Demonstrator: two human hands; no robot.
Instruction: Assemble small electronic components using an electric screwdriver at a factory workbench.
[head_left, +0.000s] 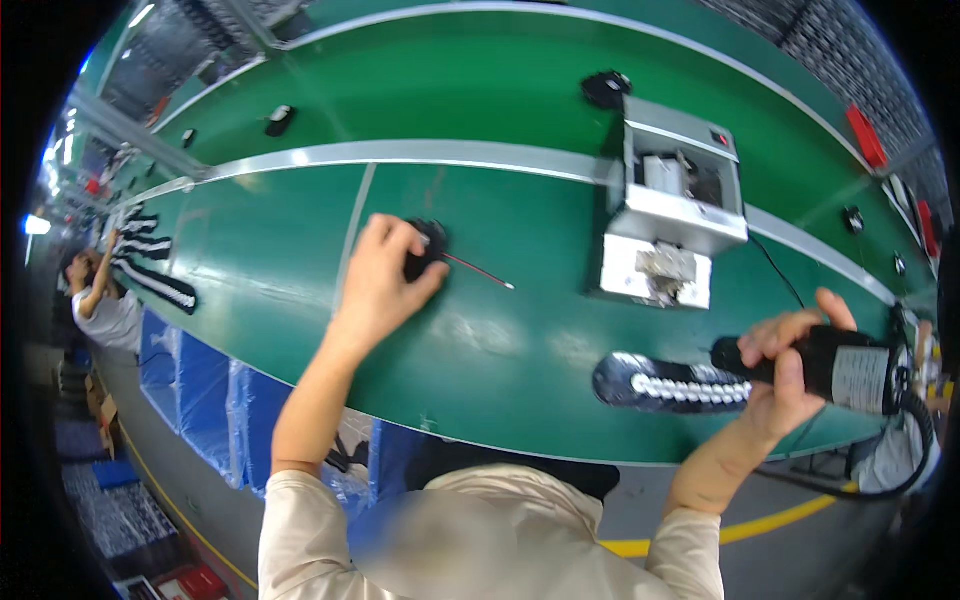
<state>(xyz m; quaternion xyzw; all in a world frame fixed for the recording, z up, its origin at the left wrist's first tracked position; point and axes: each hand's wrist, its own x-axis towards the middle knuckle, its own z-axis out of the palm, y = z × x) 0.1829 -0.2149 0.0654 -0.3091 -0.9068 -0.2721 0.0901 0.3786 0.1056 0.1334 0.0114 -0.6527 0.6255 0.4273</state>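
Note:
My left hand [382, 280] is closed around a small black rounded part [428, 248] on the green bench. A thin red wire [480, 271] with a white end trails from that part to the right. My right hand [785, 365] grips a black cylindrical power screwdriver [850, 372], held nearly level with its narrow end to the left. A thick black cable hangs from its rear end. Just below and left of this tool lies a long black strip-shaped holder [622, 382] with a row of several white round pieces. The tool partly covers the holder's right end.
Ahead to the right stands a silver metal machine [685, 215] with a cable running off it. Black parts [605, 88] sit on the green conveyor [450, 90] beyond the metal rail. At far left a co-worker [108, 310] reaches toward several black-and-white strips [155, 285].

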